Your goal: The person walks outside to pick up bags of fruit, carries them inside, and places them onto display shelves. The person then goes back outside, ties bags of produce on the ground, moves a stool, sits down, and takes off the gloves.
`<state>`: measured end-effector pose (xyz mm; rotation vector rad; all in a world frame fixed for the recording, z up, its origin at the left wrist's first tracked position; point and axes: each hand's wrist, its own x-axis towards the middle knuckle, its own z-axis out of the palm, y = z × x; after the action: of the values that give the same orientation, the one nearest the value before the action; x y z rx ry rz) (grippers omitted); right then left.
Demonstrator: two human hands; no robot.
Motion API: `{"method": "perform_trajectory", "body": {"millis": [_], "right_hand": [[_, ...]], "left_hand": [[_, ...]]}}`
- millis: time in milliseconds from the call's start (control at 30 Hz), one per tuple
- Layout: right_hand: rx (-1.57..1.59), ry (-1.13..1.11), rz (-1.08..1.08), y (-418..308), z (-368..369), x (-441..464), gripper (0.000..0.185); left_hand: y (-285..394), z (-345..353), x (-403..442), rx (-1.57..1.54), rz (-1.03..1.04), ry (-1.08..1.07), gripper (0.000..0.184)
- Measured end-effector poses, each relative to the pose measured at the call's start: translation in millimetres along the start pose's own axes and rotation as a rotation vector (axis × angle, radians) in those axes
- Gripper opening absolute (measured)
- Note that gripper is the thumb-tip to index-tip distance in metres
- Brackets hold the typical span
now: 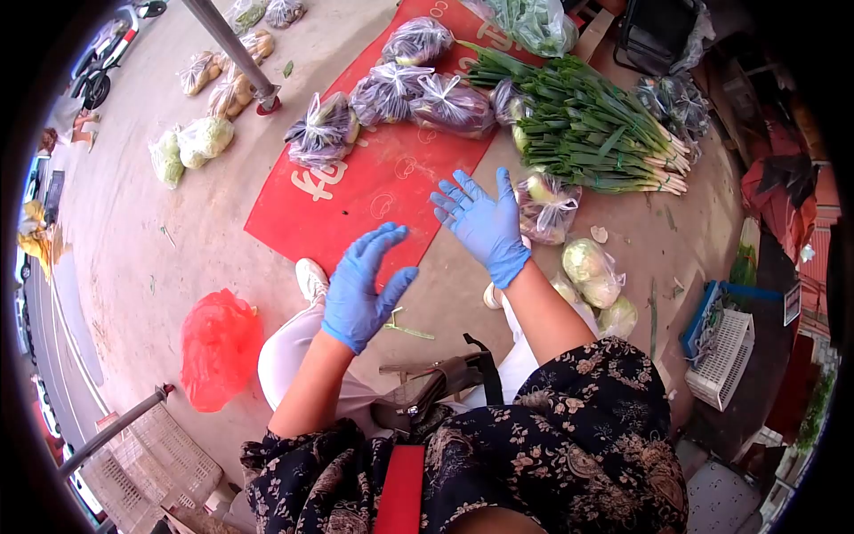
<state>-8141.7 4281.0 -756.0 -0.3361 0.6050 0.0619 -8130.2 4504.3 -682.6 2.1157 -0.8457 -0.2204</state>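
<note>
Blue gloves cover both of my hands, which are raised in front of me and hold nothing. My left hand [363,289] has its fingers together and its thumb apart, over the near edge of the red mat [356,209]. Fingers spread, my right hand [485,222] hovers to the right of it, over the mat's right edge. Nearest to that hand is a bag of purple vegetables [547,209], partly behind it. Several tied clear bags of dark purple vegetables, perhaps eggplants [449,105], lie along the mat's far part. A big heap of leeks [596,129] is at the right.
Bagged pale green vegetables [592,271] lie by my right leg. On the left are a red plastic bag [221,350], a metal pole [236,49] and more bagged produce [205,141]. Plastic crates [721,356] stand at the right, another crate [147,463] at lower left.
</note>
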Motion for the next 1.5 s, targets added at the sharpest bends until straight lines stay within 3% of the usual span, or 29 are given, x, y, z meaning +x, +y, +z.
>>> {"method": "perform_trajectory", "body": {"millis": [67,167,233,333,400,500,567,700,800,900,967,1033,1100,1233,1267,1367,1400,1500], "right_hand": [[-0.053,0.110,-0.074,4.8,-6.3,9.3,0.083],[-0.157,0.232,-0.116,17.0,-17.5,22.3,0.080],[-0.276,0.283,-0.120,27.0,-25.9,26.9,0.077],[-0.246,0.379,-0.063,41.0,-55.6,46.5,0.068],[-0.297,0.451,-0.022,56.5,-37.1,34.5,0.042],[-0.339,0.033,0.020,79.7,-51.3,21.8,0.020],[-0.432,0.148,-0.042,96.8,-19.0,5.6,0.013],[-0.735,0.060,-0.310,114.9,-5.2,-2.1,0.026],[-0.654,-0.143,-0.192,93.9,-12.3,1.6,0.036],[-1.167,-0.098,-0.601,68.5,-9.4,14.3,0.046],[-0.757,-0.078,-0.221,62.6,-7.7,6.9,0.057],[-0.618,0.066,-0.172,62.0,-1.2,2.0,0.074],[-0.470,0.055,0.009,60.8,-18.6,3.9,0.071],[-0.493,0.078,0.141,65.1,0.3,-3.6,0.053],[-0.528,0.071,0.121,68.1,-7.9,-0.1,0.049],[-0.854,0.038,-0.449,116.9,-8.7,-5.7,0.047],[-0.863,0.007,-0.369,110.6,11.4,-20.4,0.047],[-0.926,-0.222,-0.393,106.6,28.4,-31.3,0.049]], "left_hand": [[14.7,48.8,22.3,-0.023,0.122,-0.119,0.058],[22.4,86.1,31.5,-0.025,0.049,-0.169,0.068],[4.4,97.3,32.1,-0.054,0.053,-0.156,0.055],[-9.9,102.8,26.3,-0.019,0.144,-0.104,0.017],[-27.3,102.6,23.3,0.089,0.133,-0.046,0.013],[-51.0,91.0,26.4,0.162,-0.020,0.005,0.013],[-64.5,83.4,26.9,0.133,-0.147,0.019,0.012],[-81.0,74.5,33.5,0.161,-0.323,0.103,0.014],[-74.6,73.6,35.1,0.009,-0.339,0.179,0.015],[-40.9,70.7,29.6,-0.238,-0.245,0.191,0.017],[-40.8,82.8,23.1,-0.344,-0.238,0.149,0.019],[-34.8,81.3,19.4,-0.503,-0.207,0.094,0.020],[-36.5,82.4,17.4,-0.447,-0.358,-0.071,0.031],[-35.2,91.3,14.7,-0.385,-0.288,0.116,0.042],[-39.5,94.7,14.2,-0.341,-0.286,0.142,0.042],[-59.7,99.6,19.0,-0.360,-0.319,0.180,0.035],[-50.6,87.4,21.9,-0.311,-0.369,0.107,0.032],[-54.4,74.6,26.8,-0.212,-0.346,0.070,0.032]]}}
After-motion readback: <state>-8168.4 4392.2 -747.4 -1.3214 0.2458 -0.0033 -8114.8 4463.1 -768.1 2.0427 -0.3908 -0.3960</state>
